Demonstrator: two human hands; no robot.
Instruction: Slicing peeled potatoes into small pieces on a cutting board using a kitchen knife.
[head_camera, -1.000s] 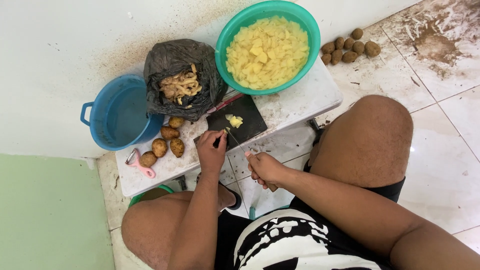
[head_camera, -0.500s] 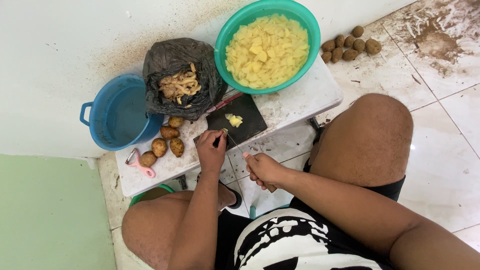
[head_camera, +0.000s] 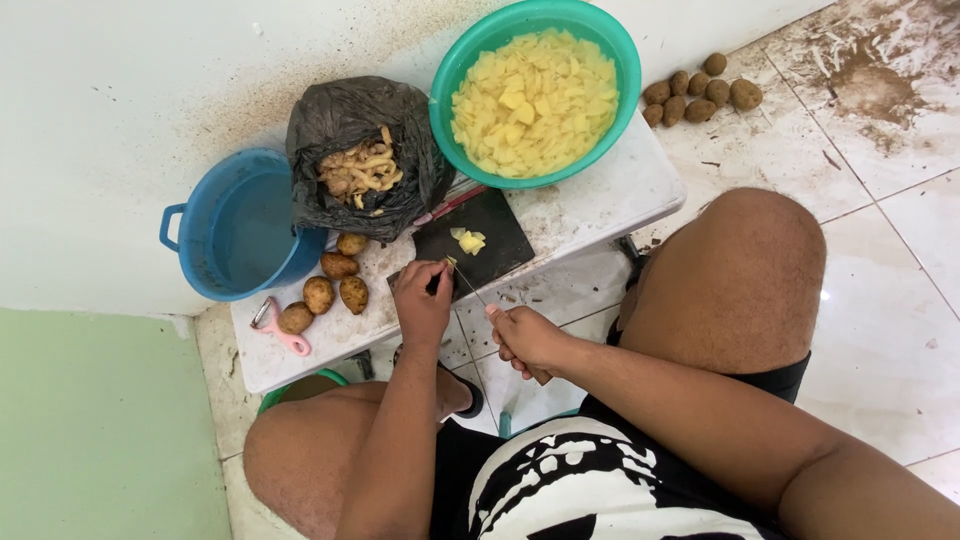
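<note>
- Hardly anything has shifted since half a second ago; both hands stay at the near edge of the black cutting board (head_camera: 478, 236).
- Left hand (head_camera: 422, 303) is curled down on a potato piece, though that piece is mostly hidden under the fingers.
- Right hand (head_camera: 528, 338) is closed around a knife (head_camera: 470, 287), its thin blade angled toward the left fingertips.
- Cut yellow chunks (head_camera: 469, 241) lie on the board just beyond.
- Four unpeeled potatoes (head_camera: 328, 281) and a pink peeler (head_camera: 279, 328) sit to the left on the white table (head_camera: 610, 195).
</note>
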